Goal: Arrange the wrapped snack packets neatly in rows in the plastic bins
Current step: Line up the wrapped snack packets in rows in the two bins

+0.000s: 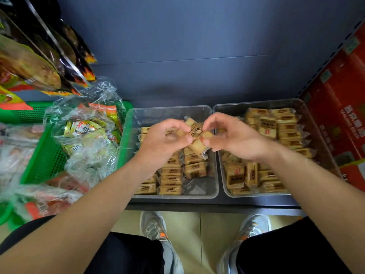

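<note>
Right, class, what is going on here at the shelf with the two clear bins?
A person is sorting snack packets. The left grip and right grip together pinch a few wrapped packets above the left bin, where rows are partly laid and a front corner is bare. The right bin holds packets too, less evenly. A green basket of bagged snacks sits to the left.

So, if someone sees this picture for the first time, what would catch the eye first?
Probably the left hand and right hand pinching a few wrapped snack packets together at the centre, above the left clear bin. Next, the bright green basket at the left and the red carton at the right.
</note>
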Available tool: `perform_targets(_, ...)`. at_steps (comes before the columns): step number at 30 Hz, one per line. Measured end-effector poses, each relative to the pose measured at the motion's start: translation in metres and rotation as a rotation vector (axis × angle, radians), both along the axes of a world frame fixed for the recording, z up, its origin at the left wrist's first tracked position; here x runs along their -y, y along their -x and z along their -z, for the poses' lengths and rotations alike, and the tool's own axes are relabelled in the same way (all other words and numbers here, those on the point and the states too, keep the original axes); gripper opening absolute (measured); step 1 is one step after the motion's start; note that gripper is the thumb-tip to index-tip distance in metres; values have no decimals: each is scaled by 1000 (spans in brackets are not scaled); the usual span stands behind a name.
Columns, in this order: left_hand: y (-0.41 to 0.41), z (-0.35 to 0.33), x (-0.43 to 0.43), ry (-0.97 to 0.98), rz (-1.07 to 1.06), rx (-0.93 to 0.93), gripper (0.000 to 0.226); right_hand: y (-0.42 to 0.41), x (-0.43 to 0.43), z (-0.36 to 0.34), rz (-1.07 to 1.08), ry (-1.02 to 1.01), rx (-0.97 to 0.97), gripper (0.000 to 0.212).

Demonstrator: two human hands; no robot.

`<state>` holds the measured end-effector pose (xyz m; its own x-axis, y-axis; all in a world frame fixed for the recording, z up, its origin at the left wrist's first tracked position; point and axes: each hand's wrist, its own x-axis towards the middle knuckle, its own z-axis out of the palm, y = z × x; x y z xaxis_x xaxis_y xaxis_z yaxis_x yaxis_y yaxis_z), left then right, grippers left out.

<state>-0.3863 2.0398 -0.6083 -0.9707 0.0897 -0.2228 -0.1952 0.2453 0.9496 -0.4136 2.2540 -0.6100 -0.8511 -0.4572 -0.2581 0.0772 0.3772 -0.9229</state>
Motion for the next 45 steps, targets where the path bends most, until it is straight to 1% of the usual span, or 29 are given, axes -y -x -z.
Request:
perform_targets(1, 1, 1, 0, 0, 11, -2, 25, 2, 0, 2, 12, -18, -5, 33)
perform_targets(5, 4, 5, 0, -69, 19, 15, 48, 7, -2, 4, 46, 3, 50, 55)
perform_targets(7, 5, 5, 0, -59, 20, 30, 56, 9, -4, 3, 52, 6, 64, 56)
perform_targets(9, 6, 4, 1, -20, 11, 25, 58, 10, -4, 4, 48, -11, 50, 52)
perform_targets(11, 8, 3, 2, 46, 47, 8, 54, 12, -4, 7, 42, -28, 34, 49)
perform_targets(13, 12, 10, 7, 175, 124, 11, 40, 12, -4, 13, 44, -84, 13, 43)
perform_targets(14, 13, 15, 11, 246, 153, 28, 32, 12, -4, 17, 52, -145, -18, 39)
perform_targets(16, 11, 30, 16, 408, 222, 90, 23, 13, -9, 25, 69, -293, -87, 31)
perform_targets(18, 6, 45, 17, 572, 336, 133, 20, 12, -14, 30, 89, -370, -108, 28)
perform_targets(19, 4, 52, 15, 619, 383, 142, 18, 13, -17, 31, 100, -386, -107, 27)
perform_targets(21, 3, 67, 11, 645, 394, 153, 17, 12, -19, 31, 95, -402, -107, 26)
perform_targets(27, 5, 111, -8, 711, 328, 132, 21, 10, -23, 32, 63, -411, -100, 21)
perform_targets(31, 8, 116, -6, 760, 404, 117, 22, 12, -29, 40, 34, -444, -94, 25)
perform_targets(33, 7, 117, -4, 778, 434, 108, 19, 13, -31, 42, 25, -461, -82, 24)
perform_targets(37, -2, 127, -10, 889, 546, 66, 18, 13, -32, 42, 8, -450, -66, 24)
perform_targets(39, -3, 132, -11, 905, 575, 44, 19, 13, -34, 41, -10, -441, -55, 24)
perform_targets(41, -1, 131, -10, 919, 586, 77, 13, 13, -39, 39, -34, -467, -57, 23)
perform_targets(43, 2, 130, -8, 929, 602, 113, 20, 11, -46, 38, -60, -506, -44, 21)
perform_targets(45, 4, 131, -9, 943, 612, 109, 26, 6, -53, 41, -107, -541, 5, 21)
